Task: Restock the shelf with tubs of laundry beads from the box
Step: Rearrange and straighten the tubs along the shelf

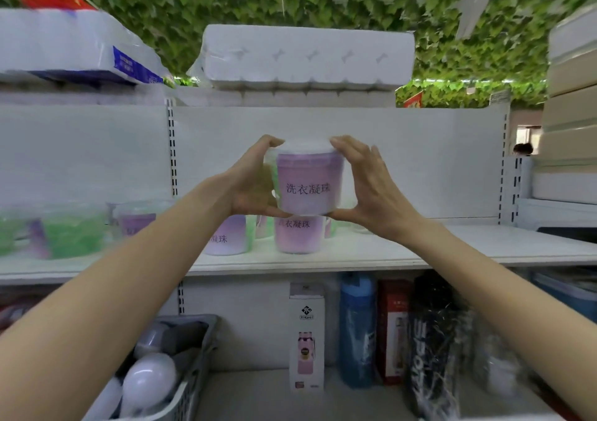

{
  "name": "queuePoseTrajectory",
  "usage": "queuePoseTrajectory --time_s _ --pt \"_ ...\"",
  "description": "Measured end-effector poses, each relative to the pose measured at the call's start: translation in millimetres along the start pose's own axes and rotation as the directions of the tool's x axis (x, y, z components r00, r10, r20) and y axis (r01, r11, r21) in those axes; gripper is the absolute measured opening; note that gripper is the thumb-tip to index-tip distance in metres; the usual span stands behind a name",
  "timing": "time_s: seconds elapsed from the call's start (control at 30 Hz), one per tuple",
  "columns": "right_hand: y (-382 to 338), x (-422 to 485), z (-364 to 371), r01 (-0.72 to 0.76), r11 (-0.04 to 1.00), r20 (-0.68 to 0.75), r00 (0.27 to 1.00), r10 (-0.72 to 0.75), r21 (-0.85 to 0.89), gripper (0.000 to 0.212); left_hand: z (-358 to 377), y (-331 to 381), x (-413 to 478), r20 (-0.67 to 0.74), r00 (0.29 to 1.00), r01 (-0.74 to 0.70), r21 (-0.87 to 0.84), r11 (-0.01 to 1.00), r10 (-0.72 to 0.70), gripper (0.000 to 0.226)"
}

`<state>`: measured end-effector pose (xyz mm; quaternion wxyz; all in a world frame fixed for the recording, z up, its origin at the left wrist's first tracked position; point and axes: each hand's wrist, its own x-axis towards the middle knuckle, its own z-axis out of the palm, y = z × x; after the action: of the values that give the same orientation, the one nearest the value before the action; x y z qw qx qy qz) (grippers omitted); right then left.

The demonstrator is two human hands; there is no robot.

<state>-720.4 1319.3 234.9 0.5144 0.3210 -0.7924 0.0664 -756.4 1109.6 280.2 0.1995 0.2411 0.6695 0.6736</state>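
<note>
A purple tub of laundry beads (308,181) with a white lid is held between both my hands, right on top of another purple tub (298,235) that stands on the white shelf (420,252). My left hand (250,181) grips its left side, thumb under the base and fingers at the lid. My right hand (368,185) grips the right side the same way. More tubs stand on the shelf: a purple one (227,236) behind my left wrist and green and purple ones (74,231) further left. The box is out of view.
Packs of white tissue rolls (307,55) lie on the shelf top above. The shelf below holds a boxed bottle (306,336), a blue bottle (357,330), a black bottle (431,346) and a grey basket with light bulbs (168,372). Bare shelf surface lies right of the tubs.
</note>
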Motion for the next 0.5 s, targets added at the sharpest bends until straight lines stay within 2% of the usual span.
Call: queuePoseTrajectory --time_s 0.17,0.3,0.4,0.47,0.5 --pt "-6 -1 -16 0.081 0.991 0.011 0.997 -0.08 -0.102 0.091 3 -1 -4 0.084 0.994 0.058 0.056 0.997 -0.062 0.076" --pt "-2 -3 -27 0.064 0.991 0.021 0.998 -0.062 -0.114 0.095 0 -1 -2 0.059 0.994 0.083 0.095 0.992 -0.089 0.083" --pt "11 -9 -39 -0.013 0.993 0.02 1.0 0.015 -0.114 0.096 -3 2 -2 -0.046 0.999 0.034 0.121 0.992 -0.029 0.075" --pt "24 -16 -44 -0.062 0.989 0.013 0.998 0.064 -0.134 0.095 -6 3 -2 -0.181 0.978 -0.074 0.153 0.985 0.102 0.065" --pt "31 -20 -45 -0.086 0.986 0.021 0.996 0.09 -0.144 0.095 -7 3 0 -0.258 0.946 -0.148 0.199 0.969 0.198 0.06"
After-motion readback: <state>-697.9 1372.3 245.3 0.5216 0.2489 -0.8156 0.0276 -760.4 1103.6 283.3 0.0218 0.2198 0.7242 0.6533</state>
